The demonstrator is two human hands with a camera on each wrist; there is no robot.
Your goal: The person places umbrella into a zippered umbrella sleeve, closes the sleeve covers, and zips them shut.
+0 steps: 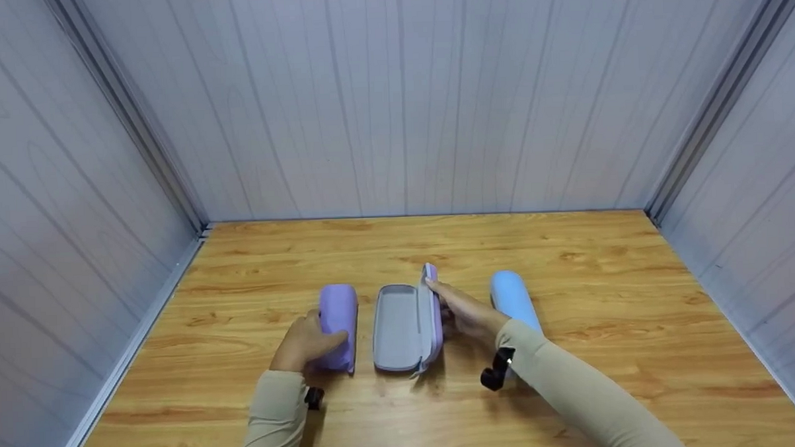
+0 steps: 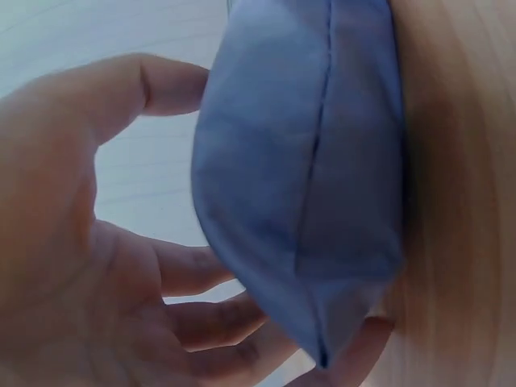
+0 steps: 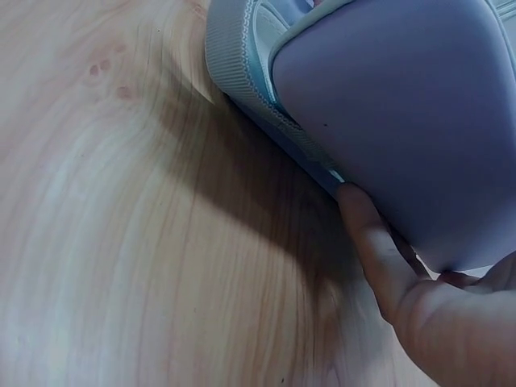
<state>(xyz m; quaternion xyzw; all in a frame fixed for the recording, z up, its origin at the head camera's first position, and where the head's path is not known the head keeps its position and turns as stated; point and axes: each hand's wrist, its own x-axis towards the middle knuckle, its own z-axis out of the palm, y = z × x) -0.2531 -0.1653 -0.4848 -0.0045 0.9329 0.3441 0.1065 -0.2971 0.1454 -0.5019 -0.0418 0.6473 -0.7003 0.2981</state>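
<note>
My left hand (image 1: pixel 307 342) holds a long, rounded purple pencil case (image 1: pixel 338 318) at the left, its thumb across the top. In the left wrist view, that case's seamed end (image 2: pixel 298 161) sits between the thumb and the other fingers. Beside it, a grey-lined purple zip case (image 1: pixel 396 329) lies open on the table. Its raised half (image 1: pixel 436 315) stands nearly upright, gripped by my right hand (image 1: pixel 470 311). In the right wrist view, the fingers lie along the smooth purple outside (image 3: pixel 403 121), and part of the grip is hidden.
A light blue rounded case (image 1: pixel 514 299) lies to the right, partly behind the right forearm. The wooden table (image 1: pixel 438 242) meets pale panel walls (image 1: pixel 394 118) at the back and both sides. A black wrist camera (image 1: pixel 497 370) sits beside the right sleeve.
</note>
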